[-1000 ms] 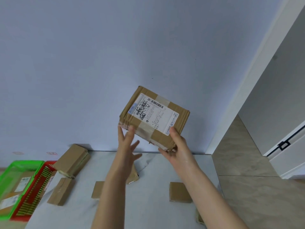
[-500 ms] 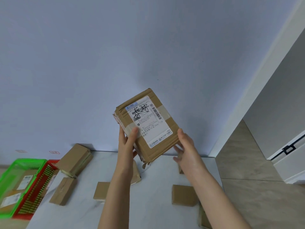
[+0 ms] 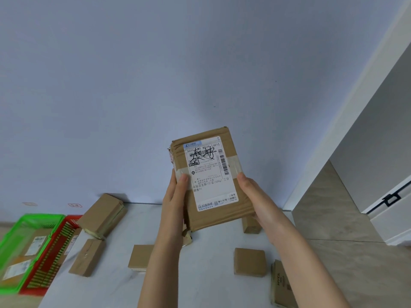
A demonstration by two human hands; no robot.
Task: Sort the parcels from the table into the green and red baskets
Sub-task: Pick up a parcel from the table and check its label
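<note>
I hold a brown cardboard parcel (image 3: 211, 178) upright above the white table (image 3: 200, 274), its white shipping label facing me. My left hand (image 3: 174, 196) grips its left edge, thumb lying on the front. My right hand (image 3: 255, 196) grips its right edge, thumb on the front face. The green basket (image 3: 13, 241) stands at the far left beside the table and holds labelled parcels. The red basket (image 3: 51, 258) sits right next to it, touching the table edge.
Several smaller brown parcels lie on the table: a big one (image 3: 102, 215) at the back left, one (image 3: 87, 256) below it, one (image 3: 140, 256) by my left forearm, one (image 3: 250, 262) at the right. A wall rises behind; tiled floor (image 3: 344, 252) lies to the right.
The parcel has turned from tilted to upright, its label now facing me squarely. Both hands shifted to grip its two side edges. The view tipped slightly downward.
</note>
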